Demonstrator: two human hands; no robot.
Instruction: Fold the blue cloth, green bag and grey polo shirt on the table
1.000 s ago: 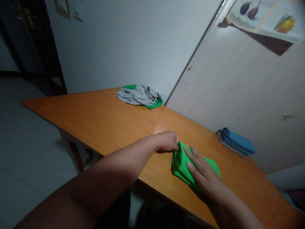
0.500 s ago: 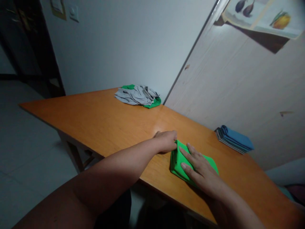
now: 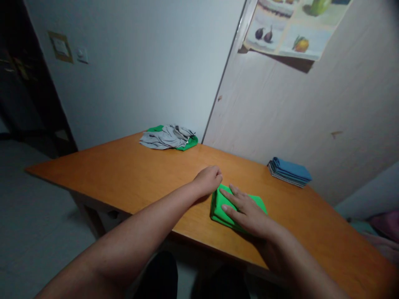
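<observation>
In the head view, laying the right hand (image 3: 249, 212) across a folded green cloth (image 3: 217, 206), fingers spread and straight, grasping nothing. Keeping the left hand (image 3: 208, 181) curled at the cloth's far left corner; cannot tell if pinching fabric. Finding the cloth near the front edge of the table (image 3: 118, 178), long axis roughly along that edge: directly under the right fingers, the nearer ones, and just right of the left fingers.

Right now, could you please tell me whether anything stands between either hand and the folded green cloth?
Nothing visible does: the right hand lies on the folded green cloth, and the left hand is right at its corner.
</observation>
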